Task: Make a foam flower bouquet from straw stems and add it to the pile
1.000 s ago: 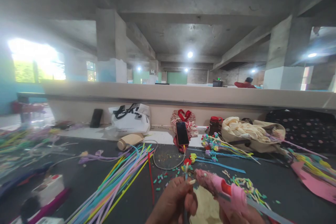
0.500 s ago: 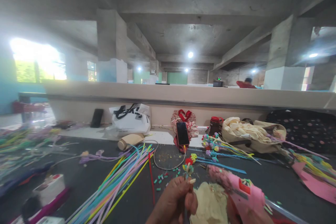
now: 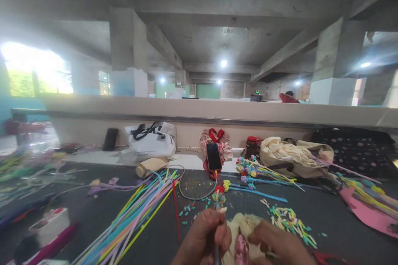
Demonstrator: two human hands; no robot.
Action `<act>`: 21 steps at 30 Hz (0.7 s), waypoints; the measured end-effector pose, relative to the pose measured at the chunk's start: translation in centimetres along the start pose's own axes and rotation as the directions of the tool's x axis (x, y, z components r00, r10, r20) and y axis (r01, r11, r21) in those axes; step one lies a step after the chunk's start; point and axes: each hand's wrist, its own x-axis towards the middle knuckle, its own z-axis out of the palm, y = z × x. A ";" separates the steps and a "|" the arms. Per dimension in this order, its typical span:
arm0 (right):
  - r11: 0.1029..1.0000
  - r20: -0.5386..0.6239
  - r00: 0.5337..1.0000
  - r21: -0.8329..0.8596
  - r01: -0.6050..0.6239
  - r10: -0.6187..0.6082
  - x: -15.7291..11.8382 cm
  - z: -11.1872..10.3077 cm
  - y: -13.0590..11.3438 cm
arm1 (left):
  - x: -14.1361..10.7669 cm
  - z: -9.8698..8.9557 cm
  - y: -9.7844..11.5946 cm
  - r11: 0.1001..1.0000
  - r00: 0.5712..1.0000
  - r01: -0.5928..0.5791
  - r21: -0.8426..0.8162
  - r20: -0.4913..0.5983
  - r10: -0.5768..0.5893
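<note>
My left hand (image 3: pixel 203 232) is closed around a thin stem, low at the front centre. A small flower cluster (image 3: pixel 219 194) in red, yellow and green tops the stem, and a short cream piece (image 3: pixel 223 210) sticks out at the fingertips. Beside it, a pink-wrapped glue gun (image 3: pixel 241 250) points forward with its dark nozzle over a pale, crumpled cloth (image 3: pixel 238 220); its rear is cut off by the frame edge. My right hand (image 3: pixel 276 242) is just right of the gun, fingers bent and apart, apparently not wrapped round it.
Long coloured pipe cleaners (image 3: pixel 130 219) lie at left, short cut pieces (image 3: pixel 290 221) at right. A phone (image 3: pixel 214 157) on a cable leans at the back. Finished-looking flower stems (image 3: pixel 248 167), a white bag (image 3: pixel 152 140) and a cream cloth bag (image 3: pixel 289 155) line the rear. A power strip (image 3: pixel 51 221) lies left.
The glue gun has swung from pointing left at the right side to pointing forward near the centre. My right hand has moved left, uncovering the cut pieces. My left hand still holds the stem.
</note>
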 end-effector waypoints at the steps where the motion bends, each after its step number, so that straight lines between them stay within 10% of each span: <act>1: 1.000 -0.067 0.997 -0.003 -0.026 0.026 0.6 -0.7 -0.9 | 0.1 0.2 -0.1 1.000 1.000 0.005 0.021 0.009 -0.006; 9: 0.980 -0.180 0.974 0.120 0.158 -0.135 4.0 -1.6 -4.5 | -0.3 1.1 0.0 0.986 0.996 0.038 0.165 0.068 -0.049; 21: 0.973 -0.150 0.989 0.227 0.040 -0.006 4.2 -2.6 -3.7 | 0.0 1.0 -0.4 0.994 0.995 0.104 0.017 -0.003 -0.104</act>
